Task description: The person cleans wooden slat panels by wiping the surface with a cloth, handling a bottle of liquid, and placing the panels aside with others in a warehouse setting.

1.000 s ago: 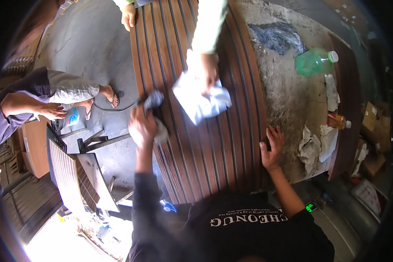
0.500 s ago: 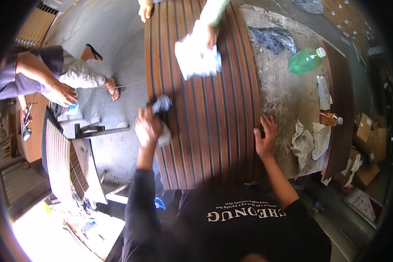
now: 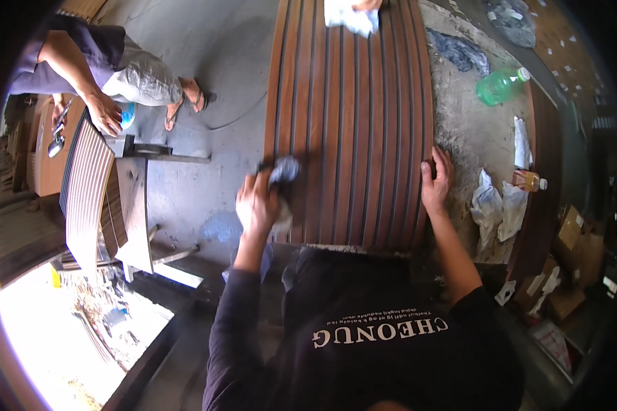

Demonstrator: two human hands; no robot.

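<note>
A brown wooden slatted panel (image 3: 349,137) with dark grooves lies in front of me. My left hand (image 3: 257,205) is closed round a crumpled rag (image 3: 285,169) at the panel's left edge. The rag's bluish-grey end sticks out past the fingers, and a whitish part shows below them; the rest is hidden in the hand. On the panel's right edge rests my right hand (image 3: 437,181), its fingers stretched out and the thumb apart, holding nothing. At the far end, another person's hand (image 3: 368,4) presses a white cloth (image 3: 352,16) on the slats.
Right of the panel, a worn surface (image 3: 459,130) bears a dark rag (image 3: 459,53), a green bottle (image 3: 502,87), white cloths (image 3: 487,202) and a small amber bottle (image 3: 528,181). To the left, a person (image 3: 96,75) holds a spray gun (image 3: 56,140) beside curved slatted panels (image 3: 89,185).
My view has shifted, so the panel sits farther right and up. The other person's white cloth is now at the panel's far end. My left hand still grips the rag near the left edge.
</note>
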